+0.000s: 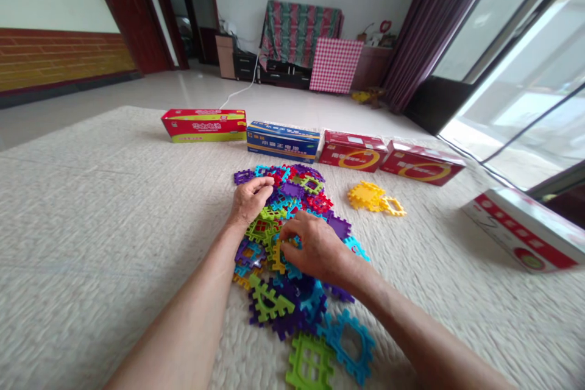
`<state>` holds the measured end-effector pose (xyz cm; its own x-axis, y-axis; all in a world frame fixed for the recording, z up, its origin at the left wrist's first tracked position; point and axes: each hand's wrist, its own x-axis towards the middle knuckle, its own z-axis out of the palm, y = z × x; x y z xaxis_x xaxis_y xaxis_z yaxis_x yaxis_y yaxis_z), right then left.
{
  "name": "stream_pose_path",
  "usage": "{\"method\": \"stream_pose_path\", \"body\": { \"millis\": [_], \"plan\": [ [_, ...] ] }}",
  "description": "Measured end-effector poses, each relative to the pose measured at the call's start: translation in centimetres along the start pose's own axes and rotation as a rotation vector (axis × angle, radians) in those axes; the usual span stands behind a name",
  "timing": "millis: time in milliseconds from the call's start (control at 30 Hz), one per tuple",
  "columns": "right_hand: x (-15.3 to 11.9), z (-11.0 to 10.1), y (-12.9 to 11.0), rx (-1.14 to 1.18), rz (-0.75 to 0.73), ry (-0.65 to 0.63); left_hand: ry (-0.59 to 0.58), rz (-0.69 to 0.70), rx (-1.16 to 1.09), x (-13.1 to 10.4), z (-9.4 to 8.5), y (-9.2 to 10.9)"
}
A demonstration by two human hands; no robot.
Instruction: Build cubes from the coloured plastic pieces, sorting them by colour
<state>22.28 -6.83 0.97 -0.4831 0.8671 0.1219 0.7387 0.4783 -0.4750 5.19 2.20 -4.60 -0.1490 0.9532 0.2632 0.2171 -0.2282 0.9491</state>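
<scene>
A pile of plastic interlocking pieces in purple, blue, green, red and yellow lies on the pale textured cover. My left hand (252, 200) is at the pile's upper left, its fingers closed together beside a red piece (276, 179); what they hold, if anything, is hidden. Over the middle of the pile is my right hand (313, 244), thumb and fingers bent around a yellow piece (276, 256). Nearest to me lie a green window piece (311, 361) and a blue piece with a round opening (351, 344). Several yellow pieces (366, 196) form a separate small heap to the right.
Behind the pile stand a red and green box (205, 126), a blue box (283, 141) and two red boxes (353, 151), (423, 163). A white and red box (525, 230) is at the right. Farther back is a cloth-covered cabinet (286, 76).
</scene>
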Motion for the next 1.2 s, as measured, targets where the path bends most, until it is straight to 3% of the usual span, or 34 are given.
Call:
{"method": "stream_pose_path", "body": {
  "millis": [167, 300, 500, 567, 667, 800, 967, 1200],
  "plan": [
    [0.0, -0.5, 0.6, 0.084, -0.068, 0.082, -0.004, 0.002, 0.003, 0.0, 0.0, 0.0],
    [0.0, -1.9, 1.7, 0.249, -0.124, 0.244, -0.015, 0.013, 0.012, 0.0, 0.0, 0.1],
    [0.8, -2.2, 4.4, 0.576, 0.038, 0.499, -0.006, 0.017, 0.009, -0.1, 0.0, 0.2],
    [1.0, -2.2, 5.3, 0.567, 0.044, 0.614, -0.002, 0.019, 0.009, -0.1, 0.0, 0.2],
    [1.1, -2.1, 6.4, 0.328, -0.031, 0.732, -0.003, 0.017, 0.015, -0.1, 0.0, 0.2],
    [0.8, -2.0, 7.6, 0.083, -0.129, 0.585, 0.001, 0.017, 0.019, 0.0, 0.0, 0.1],
    [0.0, -2.8, 8.3, 0.003, -0.194, 0.332, 0.007, 0.018, 0.005, 0.0, 0.0, 0.1],
    [-0.5, -4.0, 8.6, -0.026, -0.114, 0.120, 0.006, 0.020, -0.011, 0.0, 0.1, 0.1]
  ]
}}
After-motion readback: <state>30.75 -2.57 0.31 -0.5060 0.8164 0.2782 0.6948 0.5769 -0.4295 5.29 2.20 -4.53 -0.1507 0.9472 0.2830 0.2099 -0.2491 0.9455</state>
